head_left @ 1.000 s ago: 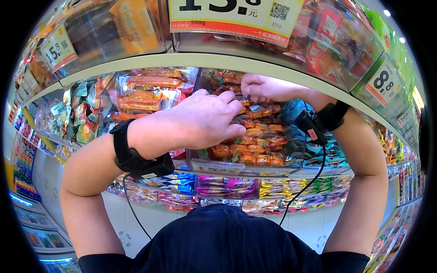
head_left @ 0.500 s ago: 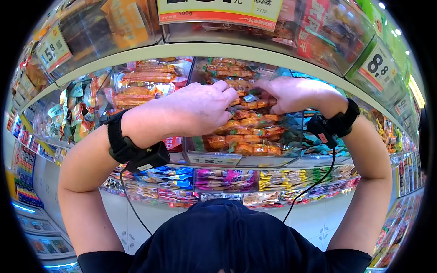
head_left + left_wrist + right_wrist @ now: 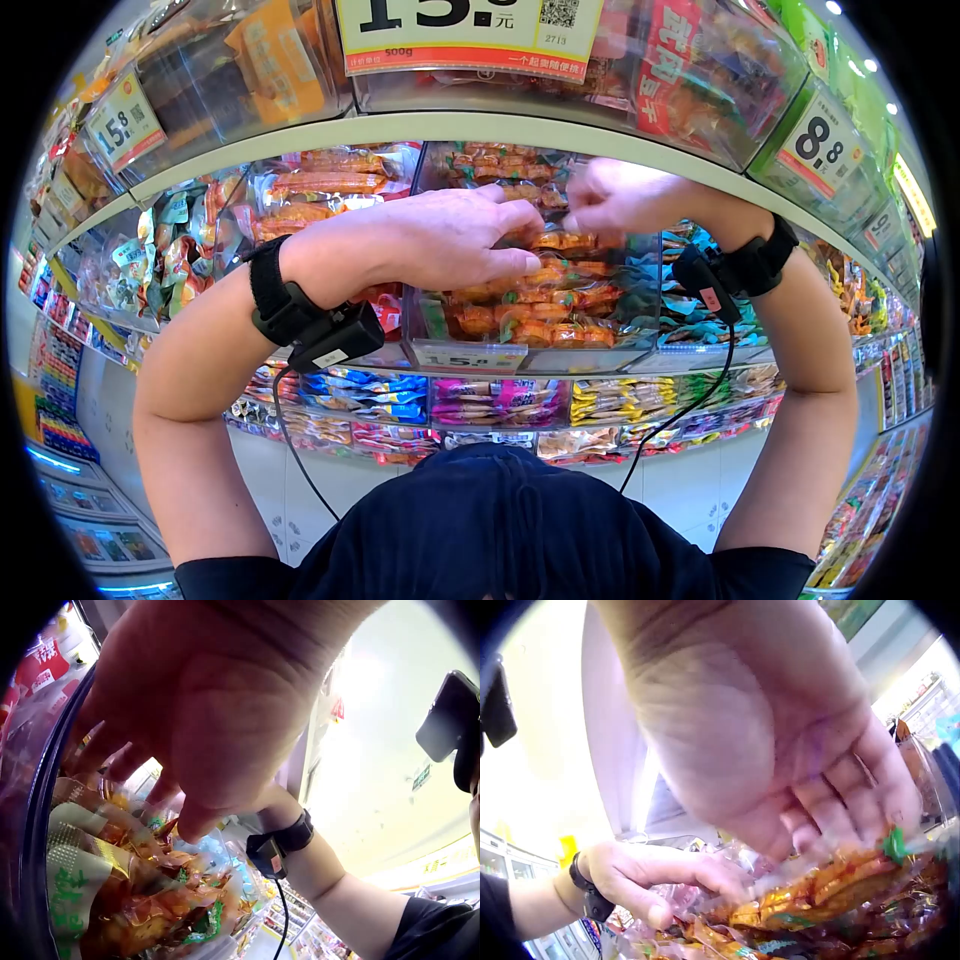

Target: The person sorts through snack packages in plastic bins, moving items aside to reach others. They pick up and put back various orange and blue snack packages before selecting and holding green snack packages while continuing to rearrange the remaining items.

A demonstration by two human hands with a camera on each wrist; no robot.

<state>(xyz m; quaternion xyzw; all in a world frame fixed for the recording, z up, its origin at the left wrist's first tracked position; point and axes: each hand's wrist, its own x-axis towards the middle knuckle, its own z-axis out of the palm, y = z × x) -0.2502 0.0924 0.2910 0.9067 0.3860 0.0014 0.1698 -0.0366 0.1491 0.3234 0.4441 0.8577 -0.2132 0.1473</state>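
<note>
Clear plastic packets of orange-brown snack pieces (image 3: 560, 300) lie in rows in a clear-walled shelf bin. My left hand (image 3: 455, 235) reaches over the bin from the left, its fingers loosely extended among the packets and its thumb apart. In the left wrist view, white, green-printed wrapping (image 3: 67, 900) shows below that hand. My right hand (image 3: 630, 195), blurred, is at the bin's back right. The right wrist view shows its fingers and thumb (image 3: 757, 832) bent at the top edge of a snack packet (image 3: 817, 892), with the left fingertips close by its left end.
A cream shelf edge (image 3: 450, 128) runs just above both hands, with a large price card (image 3: 465, 40) over it. Neighbouring bins hold sausage-like packets (image 3: 330, 185) and teal packets (image 3: 690, 325). Colourful packets (image 3: 500, 395) fill the shelf below. Cables hang from both wrist cameras.
My right hand moved down and left onto the packets, then slightly up again. The left hand shifted slightly right, its thumb now reaching over the packets. The head view also shifted.
</note>
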